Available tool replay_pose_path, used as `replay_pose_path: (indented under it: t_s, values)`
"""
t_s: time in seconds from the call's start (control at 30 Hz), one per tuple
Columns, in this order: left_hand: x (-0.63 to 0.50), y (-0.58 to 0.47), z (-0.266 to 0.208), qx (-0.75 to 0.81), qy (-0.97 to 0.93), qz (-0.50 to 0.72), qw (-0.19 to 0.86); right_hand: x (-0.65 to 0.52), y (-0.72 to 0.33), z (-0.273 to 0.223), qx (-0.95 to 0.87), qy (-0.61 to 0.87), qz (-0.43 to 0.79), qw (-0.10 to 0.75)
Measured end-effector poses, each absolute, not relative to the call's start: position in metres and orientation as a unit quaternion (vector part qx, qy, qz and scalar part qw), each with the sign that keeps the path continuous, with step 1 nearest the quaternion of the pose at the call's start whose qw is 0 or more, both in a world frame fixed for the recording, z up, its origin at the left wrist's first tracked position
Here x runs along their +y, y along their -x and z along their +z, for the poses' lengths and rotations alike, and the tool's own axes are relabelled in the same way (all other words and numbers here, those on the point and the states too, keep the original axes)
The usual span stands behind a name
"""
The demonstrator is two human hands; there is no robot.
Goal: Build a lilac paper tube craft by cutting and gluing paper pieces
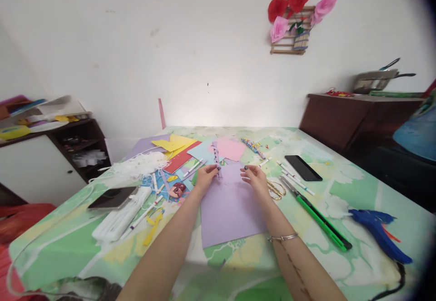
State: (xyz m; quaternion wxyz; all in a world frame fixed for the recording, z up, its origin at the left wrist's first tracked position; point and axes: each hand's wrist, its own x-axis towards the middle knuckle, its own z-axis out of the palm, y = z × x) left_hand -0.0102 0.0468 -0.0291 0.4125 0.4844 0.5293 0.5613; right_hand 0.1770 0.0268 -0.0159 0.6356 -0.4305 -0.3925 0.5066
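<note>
My left hand (206,179) pinches the lower end of a narrow lilac paper strip (215,153) with dark marks along it; the strip points away from me. Beneath both hands lies a lilac paper sheet (231,214). My right hand (255,180) is over the sheet's right side, fingers bent and slightly apart, with nothing visible in them. Gold-handled scissors (276,189) rest just right of that hand, partly hidden by it. Beyond the sheet are pink paper (233,148) and light blue paper (200,150).
On the right are a green utility knife (320,221), a blue glue gun (379,233), a black phone (303,168) and several markers (296,182). At left lie another phone (112,198), a white power strip (121,214), tangled white string (141,167) and yellow paper (179,143).
</note>
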Motion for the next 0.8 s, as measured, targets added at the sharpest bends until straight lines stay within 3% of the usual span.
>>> replay_pose_path:
  t_s: [0.47,0.8]
  values:
    - [0.151,0.024,-0.007,0.677,-0.534,0.369,0.347,0.031,-0.165,-0.020,-0.445,0.459,0.487,0.595]
    - [0.153,0.034,0.016,0.704,-0.581,0.338,0.228,0.028,-0.162,-0.020,-0.473,0.460,0.449,0.603]
